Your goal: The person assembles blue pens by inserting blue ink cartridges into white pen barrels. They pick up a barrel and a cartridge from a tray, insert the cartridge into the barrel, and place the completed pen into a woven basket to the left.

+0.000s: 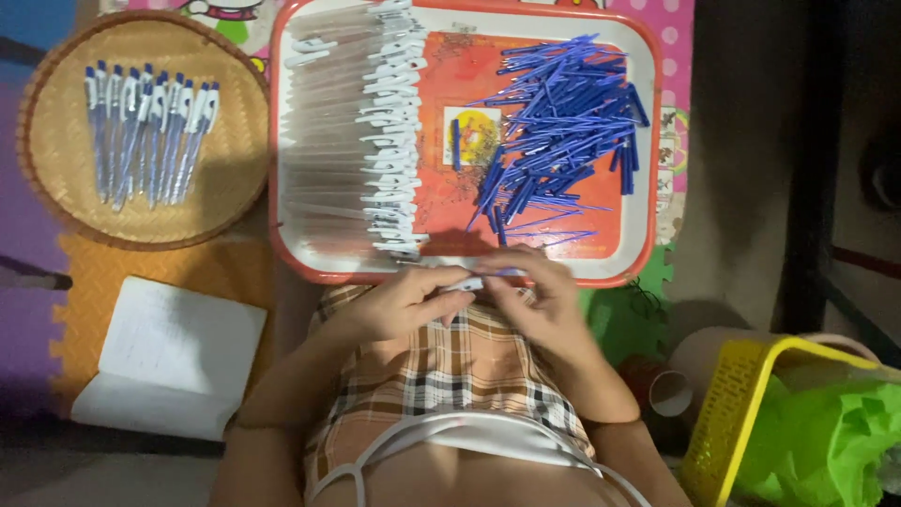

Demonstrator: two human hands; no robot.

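My left hand (405, 302) and my right hand (537, 293) meet just below the red tray's near rim (469, 272), both pinching one pen (474, 282) with a clear barrel and a blue refill between their fingertips. On the tray lies a row of clear pen barrels with white clips (366, 131) on the left and a heap of blue refills (563, 122) on the right. A round woven tray (56, 160) at the upper left carries several assembled pens (150, 131) side by side.
An open white notebook (174, 357) lies on the orange mat at the lower left. A yellow basket (732, 413) with green material (826, 432) stands at the lower right, next to a cardboard tube (671, 390). My plaid-clad lap fills the lower middle.
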